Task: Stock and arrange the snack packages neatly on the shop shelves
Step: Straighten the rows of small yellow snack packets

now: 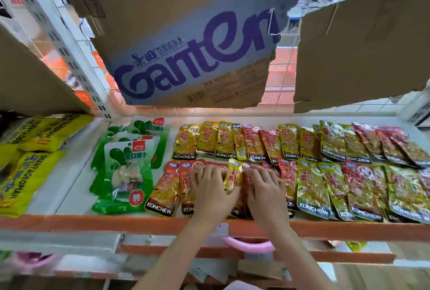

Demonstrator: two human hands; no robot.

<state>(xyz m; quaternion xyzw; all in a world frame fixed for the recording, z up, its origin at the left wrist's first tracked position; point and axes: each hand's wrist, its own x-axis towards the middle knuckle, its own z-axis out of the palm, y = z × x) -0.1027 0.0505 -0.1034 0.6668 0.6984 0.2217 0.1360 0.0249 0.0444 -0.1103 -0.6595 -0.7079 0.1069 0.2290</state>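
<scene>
Here both hands lay on the front-row packets — left hand (210,191) flat, right hand (264,191) flat, fingers straight beside a small yellow packet (233,177) on the shelf (76,187).

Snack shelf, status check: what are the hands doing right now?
Left hand and right hand both pressing on front-row Konchew packets. Small yellow packet pinched between them. Nothing in the way.

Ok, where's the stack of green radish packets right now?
In the head view, the green radish packets lie left of centre on the shelf, between the yellow bags and the Konchew packets.
</scene>
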